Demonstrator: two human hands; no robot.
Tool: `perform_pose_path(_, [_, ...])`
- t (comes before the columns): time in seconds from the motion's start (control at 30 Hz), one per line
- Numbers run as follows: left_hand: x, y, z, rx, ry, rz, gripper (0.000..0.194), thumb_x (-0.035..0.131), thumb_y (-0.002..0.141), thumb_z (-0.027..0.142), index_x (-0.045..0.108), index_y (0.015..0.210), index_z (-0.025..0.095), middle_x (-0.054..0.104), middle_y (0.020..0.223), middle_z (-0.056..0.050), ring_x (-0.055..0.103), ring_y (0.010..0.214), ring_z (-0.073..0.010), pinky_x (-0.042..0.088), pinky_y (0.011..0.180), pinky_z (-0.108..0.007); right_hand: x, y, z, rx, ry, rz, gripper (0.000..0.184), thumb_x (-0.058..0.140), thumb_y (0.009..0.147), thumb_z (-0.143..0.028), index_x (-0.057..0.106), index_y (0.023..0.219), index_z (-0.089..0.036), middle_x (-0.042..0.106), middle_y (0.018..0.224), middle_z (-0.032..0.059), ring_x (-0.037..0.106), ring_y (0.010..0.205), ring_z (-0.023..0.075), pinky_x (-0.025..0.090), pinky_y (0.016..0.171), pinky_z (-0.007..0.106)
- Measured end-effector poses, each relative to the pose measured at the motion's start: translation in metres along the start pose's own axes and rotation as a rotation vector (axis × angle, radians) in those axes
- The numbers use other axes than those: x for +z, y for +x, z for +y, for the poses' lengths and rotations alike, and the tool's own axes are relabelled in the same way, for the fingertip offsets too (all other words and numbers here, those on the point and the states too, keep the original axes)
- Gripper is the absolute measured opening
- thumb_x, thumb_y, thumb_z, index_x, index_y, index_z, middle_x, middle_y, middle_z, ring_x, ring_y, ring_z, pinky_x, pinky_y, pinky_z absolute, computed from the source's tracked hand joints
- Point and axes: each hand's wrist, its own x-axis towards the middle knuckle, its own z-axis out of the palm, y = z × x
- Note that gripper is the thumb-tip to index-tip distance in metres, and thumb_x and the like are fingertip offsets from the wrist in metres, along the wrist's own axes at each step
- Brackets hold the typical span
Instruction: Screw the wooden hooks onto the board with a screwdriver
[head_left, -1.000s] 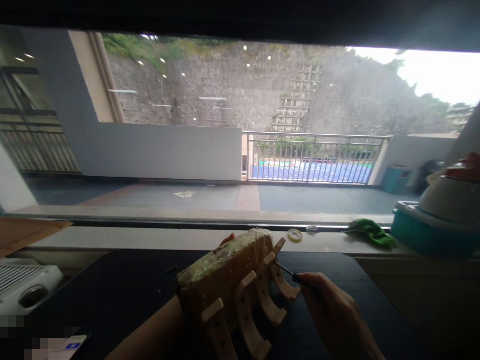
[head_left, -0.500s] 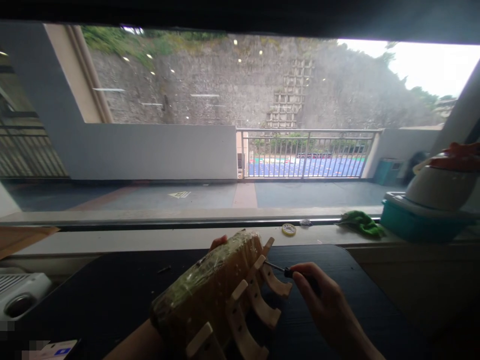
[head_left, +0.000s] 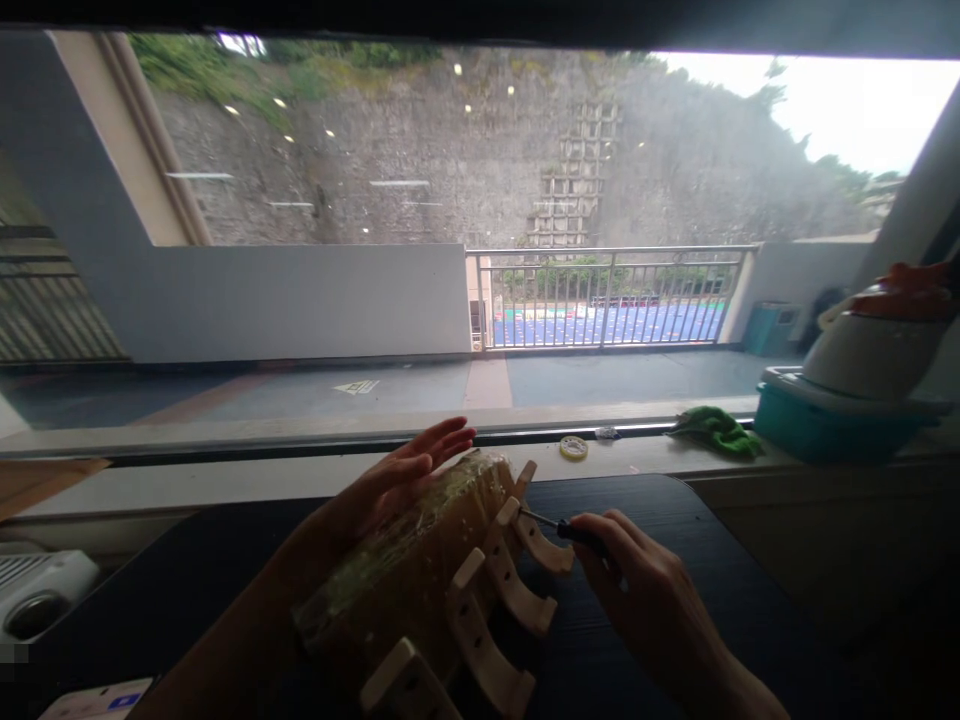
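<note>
A long block wrapped in clear plastic and brown tape [head_left: 420, 545] lies at a slant on the dark table. Several curved wooden hooks with dark holes [head_left: 517, 590] line its right side. My right hand [head_left: 637, 580] is closed round the black handle of a screwdriver [head_left: 541, 518]; the tip meets the upper part of a hook near the far end. Whether it sits in a screw is too small to tell. My left hand [head_left: 409, 475] is over the block's far left side with fingers stretched out, holding nothing. The block partly hides its lower edge.
On the white sill stand a tape roll [head_left: 574, 448], a small crumpled piece [head_left: 607, 433], a green cloth [head_left: 716, 432] and a teal box [head_left: 832, 420] under a white-and-orange container. A white device [head_left: 45, 590] and a phone-like object [head_left: 101, 700] are at left. Window glass lies behind the sill.
My left hand has come up from behind the block, its fingers now extended above it. The right hand keeps the screwdriver at the same hook. The view has tilted slightly.
</note>
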Motion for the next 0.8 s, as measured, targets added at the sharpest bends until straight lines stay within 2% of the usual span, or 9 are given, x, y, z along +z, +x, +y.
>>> perform_pose_path(0.03, [-0.002, -0.003, 0.002, 0.019, -0.060, -0.039, 0.055, 0.023, 0.094, 0.039, 0.006, 0.146, 0.032, 0.022, 0.153, 0.001, 0.032, 0.134, -0.0222, 0.036, 0.104, -0.036, 0.000, 0.000, 0.000, -0.009, -0.004, -0.002, 0.019, 0.042, 0.092, -0.023, 0.054, 0.107, -0.022, 0.063, 0.087, 0.0025, 0.061, 0.067, 0.0121, 0.045, 0.060, 0.023])
perform_pose_path(0.1, [-0.003, -0.009, 0.006, 0.016, -0.075, -0.113, 0.067, 0.046, 0.085, 0.045, 0.018, 0.144, 0.032, 0.021, 0.153, 0.003, 0.027, 0.136, -0.0265, 0.030, 0.108, -0.038, 0.001, -0.001, -0.001, -0.030, -0.017, -0.008, 0.020, 0.042, 0.092, -0.022, 0.054, 0.107, -0.021, 0.063, 0.088, 0.0033, 0.061, 0.069, 0.0128, 0.046, 0.062, 0.024])
perform_pose_path(0.13, [-0.003, -0.011, 0.008, 0.002, -0.033, -0.105, 0.072, 0.054, 0.080, 0.045, 0.022, 0.143, 0.033, 0.019, 0.154, 0.003, 0.022, 0.138, -0.0282, 0.025, 0.110, -0.039, 0.001, -0.001, -0.001, -0.036, -0.016, -0.009, 0.020, 0.042, 0.092, -0.023, 0.055, 0.106, -0.021, 0.064, 0.088, 0.0035, 0.062, 0.071, 0.0134, 0.046, 0.063, 0.024])
perform_pose_path(0.2, [-0.001, -0.013, 0.012, -0.008, 0.040, -0.091, 0.078, 0.061, 0.075, 0.041, 0.023, 0.143, 0.033, 0.015, 0.154, 0.004, 0.015, 0.140, -0.0291, 0.018, 0.112, -0.041, 0.002, -0.001, -0.002, 0.005, 0.021, -0.011, 0.019, 0.042, 0.091, -0.024, 0.056, 0.104, -0.021, 0.065, 0.090, 0.0038, 0.063, 0.075, 0.0148, 0.047, 0.065, 0.025])
perform_pose_path(0.37, [0.003, -0.011, 0.013, 0.041, 0.054, -0.108, 0.078, 0.060, 0.075, 0.029, 0.021, 0.143, 0.033, 0.013, 0.155, 0.005, 0.012, 0.140, -0.0271, 0.013, 0.114, -0.038, 0.005, 0.002, 0.001, 0.319, 0.234, -0.014, 0.025, 0.044, 0.090, -0.037, 0.060, 0.097, -0.020, 0.068, 0.083, 0.0037, 0.063, 0.071, 0.0164, 0.049, 0.061, 0.025])
perform_pose_path(0.43, [0.003, -0.010, 0.012, 0.055, 0.069, -0.104, 0.079, 0.060, 0.075, 0.028, 0.021, 0.144, 0.032, 0.014, 0.155, 0.005, 0.012, 0.140, -0.0270, 0.013, 0.114, -0.037, 0.006, 0.003, 0.002, 0.394, 0.284, -0.035, 0.029, 0.043, 0.089, -0.041, 0.061, 0.095, -0.019, 0.068, 0.078, 0.0035, 0.062, 0.067, 0.0164, 0.048, 0.058, 0.025])
perform_pose_path(0.57, [0.003, -0.013, 0.014, 0.025, 0.151, -0.065, 0.076, 0.059, 0.078, 0.034, 0.021, 0.143, 0.035, 0.015, 0.154, 0.005, 0.012, 0.140, -0.0284, 0.015, 0.114, -0.040, 0.005, 0.002, 0.001, 0.418, 0.254, -0.075, 0.029, 0.044, 0.088, -0.042, 0.057, 0.103, -0.021, 0.068, 0.081, 0.0030, 0.062, 0.066, 0.0161, 0.048, 0.058, 0.026])
perform_pose_path(0.67, [0.006, -0.019, 0.021, -0.015, 0.268, -0.025, 0.074, 0.058, 0.079, 0.040, 0.021, 0.143, 0.036, 0.013, 0.154, 0.005, 0.008, 0.141, -0.0299, 0.012, 0.114, -0.045, 0.001, 0.000, -0.003, 0.385, 0.215, -0.067, 0.026, 0.046, 0.087, -0.036, 0.053, 0.109, -0.024, 0.068, 0.087, 0.0022, 0.061, 0.064, 0.0144, 0.048, 0.059, 0.026])
perform_pose_path(0.8, [0.013, -0.023, 0.033, -0.023, 0.295, -0.038, 0.073, 0.056, 0.080, 0.032, 0.019, 0.143, 0.036, 0.010, 0.154, 0.007, 0.008, 0.141, -0.0273, 0.014, 0.114, -0.040, -0.003, 0.000, -0.006, 0.294, 0.222, -0.019, 0.021, 0.045, 0.088, -0.034, 0.054, 0.103, -0.023, 0.066, 0.088, 0.0025, 0.061, 0.069, 0.0146, 0.047, 0.063, 0.026])
